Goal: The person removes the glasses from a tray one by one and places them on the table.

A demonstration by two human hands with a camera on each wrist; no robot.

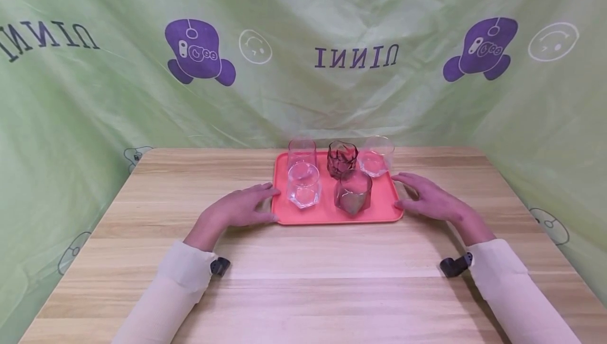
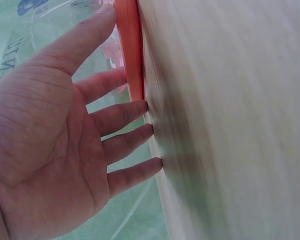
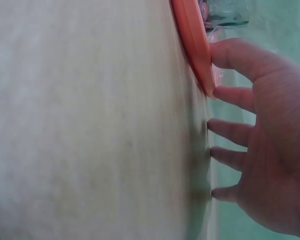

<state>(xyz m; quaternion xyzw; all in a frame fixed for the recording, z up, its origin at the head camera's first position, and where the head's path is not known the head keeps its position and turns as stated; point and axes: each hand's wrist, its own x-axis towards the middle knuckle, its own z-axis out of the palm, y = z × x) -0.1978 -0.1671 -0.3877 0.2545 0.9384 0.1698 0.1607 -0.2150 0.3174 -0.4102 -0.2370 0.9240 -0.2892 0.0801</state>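
At the far middle of the pale wood-grain table [image 1: 303,291] sits the flat coral plastic tray [image 1: 332,216], carrying five faceted glass tumblers [image 1: 304,186]. Your left hand [image 1: 239,208] and right hand [image 1: 429,199] lie with fingers spread, touching its short edges.

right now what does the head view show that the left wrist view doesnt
Only the head view shows the right hand at the tray's right edge, five glasses on the tray, among them a dark red glass, and the green printed backdrop. Only the left wrist view shows the left hand's palm, with straight fingertips touching the wooden table. Both show the left hand open at the orange tray's left edge.
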